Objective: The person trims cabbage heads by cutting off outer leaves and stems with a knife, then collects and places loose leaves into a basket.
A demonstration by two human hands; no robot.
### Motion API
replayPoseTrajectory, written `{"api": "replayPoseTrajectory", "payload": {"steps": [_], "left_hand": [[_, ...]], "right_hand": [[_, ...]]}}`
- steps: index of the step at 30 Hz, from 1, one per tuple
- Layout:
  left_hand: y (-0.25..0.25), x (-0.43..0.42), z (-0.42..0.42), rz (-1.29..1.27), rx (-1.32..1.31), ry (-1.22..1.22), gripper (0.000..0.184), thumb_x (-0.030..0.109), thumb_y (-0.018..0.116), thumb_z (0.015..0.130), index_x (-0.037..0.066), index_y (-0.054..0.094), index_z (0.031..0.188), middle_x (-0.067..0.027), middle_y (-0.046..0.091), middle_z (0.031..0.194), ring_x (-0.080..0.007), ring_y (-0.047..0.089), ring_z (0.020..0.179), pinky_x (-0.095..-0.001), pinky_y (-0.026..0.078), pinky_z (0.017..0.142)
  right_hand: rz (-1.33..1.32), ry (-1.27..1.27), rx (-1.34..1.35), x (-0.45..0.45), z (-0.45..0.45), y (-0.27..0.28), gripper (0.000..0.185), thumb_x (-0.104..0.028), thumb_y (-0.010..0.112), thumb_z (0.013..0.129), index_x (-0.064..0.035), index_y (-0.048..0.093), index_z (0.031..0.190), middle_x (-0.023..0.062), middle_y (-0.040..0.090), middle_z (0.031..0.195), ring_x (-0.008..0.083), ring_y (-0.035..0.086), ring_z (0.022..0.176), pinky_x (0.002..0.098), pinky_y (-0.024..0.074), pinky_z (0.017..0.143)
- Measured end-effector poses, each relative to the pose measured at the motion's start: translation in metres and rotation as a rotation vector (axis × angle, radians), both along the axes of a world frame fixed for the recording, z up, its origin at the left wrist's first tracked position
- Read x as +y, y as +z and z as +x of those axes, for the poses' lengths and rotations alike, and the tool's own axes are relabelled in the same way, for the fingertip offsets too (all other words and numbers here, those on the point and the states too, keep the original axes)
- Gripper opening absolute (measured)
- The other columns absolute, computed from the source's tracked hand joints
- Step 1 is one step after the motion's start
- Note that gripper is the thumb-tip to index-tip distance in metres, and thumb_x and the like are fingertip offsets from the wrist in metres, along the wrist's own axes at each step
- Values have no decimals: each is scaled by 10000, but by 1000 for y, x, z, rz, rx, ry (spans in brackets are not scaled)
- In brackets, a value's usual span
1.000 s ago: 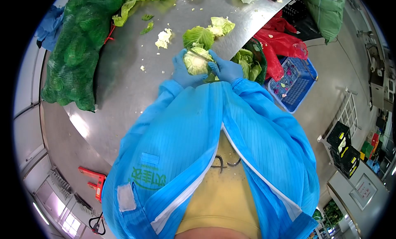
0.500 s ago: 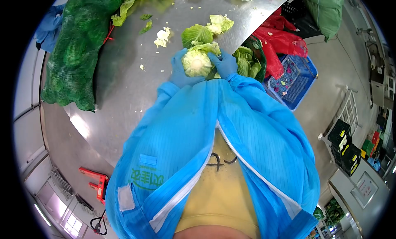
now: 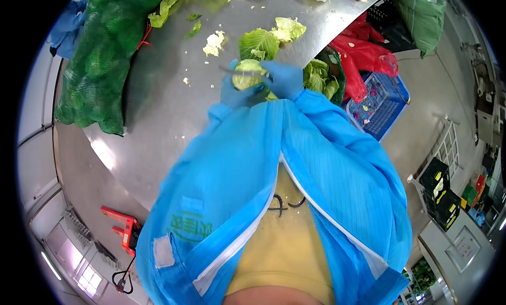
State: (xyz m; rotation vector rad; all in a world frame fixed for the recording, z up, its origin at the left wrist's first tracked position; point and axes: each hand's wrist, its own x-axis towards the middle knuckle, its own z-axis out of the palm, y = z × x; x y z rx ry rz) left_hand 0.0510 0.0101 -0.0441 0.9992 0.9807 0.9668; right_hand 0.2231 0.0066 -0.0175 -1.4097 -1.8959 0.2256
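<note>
One cabbage [image 3: 244, 81] over the table [image 3: 158, 97]: our left hand [image 3: 237, 93] cups it, fingers curled round its side, and our right hand [image 3: 285, 79] grips a knife [image 3: 230, 70], blade a blur across the top!

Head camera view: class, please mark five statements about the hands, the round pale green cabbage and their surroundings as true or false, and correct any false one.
1. The blue-gloved left hand holds a round pale green cabbage. True.
2. The dark green mesh sack is at the right of the view. False: it lies at the left, on the shiny grey metal table.
3. The blue-gloved right hand holds a thin grey blade, blurred here. True.
4. The bright blue jacket is fully closed. False: it is open over a yellow top.
5. The blue plastic basket is to the right of the table. True.
</note>
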Motion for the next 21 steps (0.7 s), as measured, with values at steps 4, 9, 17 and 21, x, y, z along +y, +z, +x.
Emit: {"api": "replayPoseTrajectory", "payload": {"steps": [4,9,17,21], "left_hand": [[9,3,2,71,183,-86,1102,161,868,586,23,120,1384,-162,475,1225,-247,519,1119,-376,481,907],[-20,1,-9,173,284,-19,1202,165,866,580,36,-4,1399,-183,461,1204,-270,510,1115,-402,473,919],[-3,9,-34,-336,-132,156,771,123,776,683,36,289,1274,-154,474,1188,-273,527,1077,-413,492,894],[5,18,-36,-374,-61,132,775,174,783,676,102,321,1294,-133,478,1223,-299,540,1078,-440,495,898]], "right_hand": [[-310,-244,221,8,6,8,225,-298,640,767,-106,616,883,84,628,679,276,615,620,386,479,554],[-433,-544,541,11,49,-47,378,-372,654,754,-43,647,941,152,653,761,315,636,713,384,493,654],[-438,-796,552,-48,104,-106,586,-375,680,767,-35,531,1221,202,630,1036,311,625,904,353,473,814],[-459,-812,576,-43,94,-75,571,-378,600,854,-71,433,1305,186,631,1037,293,629,904,359,481,789]]}}
